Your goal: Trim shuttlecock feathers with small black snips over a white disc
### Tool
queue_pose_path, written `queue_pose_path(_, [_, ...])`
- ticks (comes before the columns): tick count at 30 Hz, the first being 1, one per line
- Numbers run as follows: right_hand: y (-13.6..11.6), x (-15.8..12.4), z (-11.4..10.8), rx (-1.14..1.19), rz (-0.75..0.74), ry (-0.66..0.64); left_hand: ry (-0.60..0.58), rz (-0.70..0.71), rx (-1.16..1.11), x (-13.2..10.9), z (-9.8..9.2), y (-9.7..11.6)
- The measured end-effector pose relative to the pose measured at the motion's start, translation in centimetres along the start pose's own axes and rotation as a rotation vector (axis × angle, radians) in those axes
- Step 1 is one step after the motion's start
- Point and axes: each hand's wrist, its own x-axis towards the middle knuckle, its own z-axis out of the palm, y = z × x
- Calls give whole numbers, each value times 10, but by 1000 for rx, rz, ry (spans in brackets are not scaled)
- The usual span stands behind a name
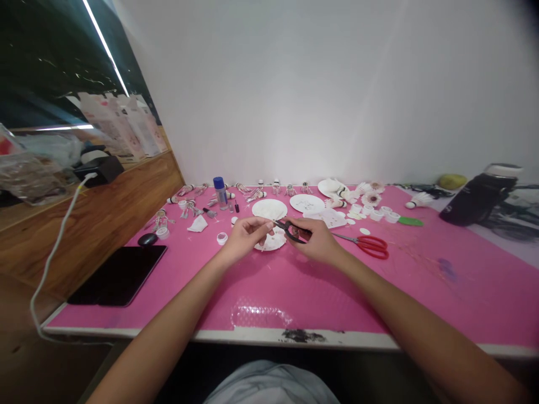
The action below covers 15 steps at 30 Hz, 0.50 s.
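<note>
Over the white paper plates in the middle of the table, my left hand (251, 232) pinches a small thing between thumb and fingers, too small to name. My right hand (315, 238) is closed around small black pliers (289, 229), their tip touching or nearly touching what the left fingertips hold. Beneath the hands is a white plate (275, 242) with small bits on it. Behind it are a second plate (261, 209) and a third plate (306, 203). Red-handled scissors (373, 247) lie just right of my right hand.
Several shuttlecocks (419, 200) and stripped ones line the back. A blue-capped bottle (219, 193) stands back left, a black tablet (120, 276) lies left. White jars (392, 217), a green-handled tool (410, 221) and a black water bottle (480, 196) are right. A white cable (56, 252) hangs left.
</note>
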Motion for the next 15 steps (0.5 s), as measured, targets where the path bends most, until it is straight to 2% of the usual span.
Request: queue_pose_path(15, [-3,0,-1,-50,-22,-15,-3,-16,2,0,2,-2])
